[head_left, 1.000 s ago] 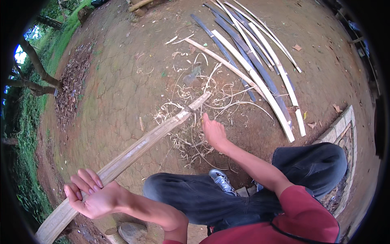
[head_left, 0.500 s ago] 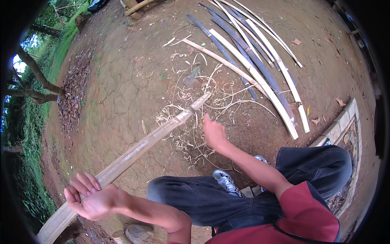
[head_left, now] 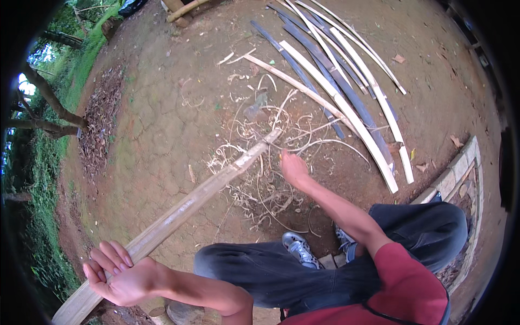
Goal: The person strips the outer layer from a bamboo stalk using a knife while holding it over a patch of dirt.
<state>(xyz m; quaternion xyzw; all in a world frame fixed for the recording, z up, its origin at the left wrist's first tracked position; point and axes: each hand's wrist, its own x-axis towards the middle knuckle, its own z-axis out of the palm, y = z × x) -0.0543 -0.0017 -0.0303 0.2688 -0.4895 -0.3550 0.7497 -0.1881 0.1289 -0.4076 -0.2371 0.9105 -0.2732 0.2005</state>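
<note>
A long pale bamboo strip (head_left: 187, 203) slants from the lower left up to the middle of the view, its far tip above curled shavings. My left hand (head_left: 122, 273) is closed around its near part, fingers curled over the edge. My right hand (head_left: 295, 170) is a fist just right of the strip's far tip. It grips what looks like a knife (head_left: 274, 145), of which only a narrow dark blade shows, close against the strip; the handle is mostly hidden in the fist.
Thin curled shavings (head_left: 271, 197) lie on the bare earth around a small grey stone (head_left: 254, 110). Several split bamboo lengths (head_left: 346, 105), pale and dark, lie at the upper right. A brick edging (head_left: 455, 168) runs along the right. Tree branches (head_left: 51, 100) and grass are at the left.
My right hand has moved slightly right and nearer to me, with the knife now beside the strip's tip. The strip's far end has dipped a little; my left hand keeps its grip.
</note>
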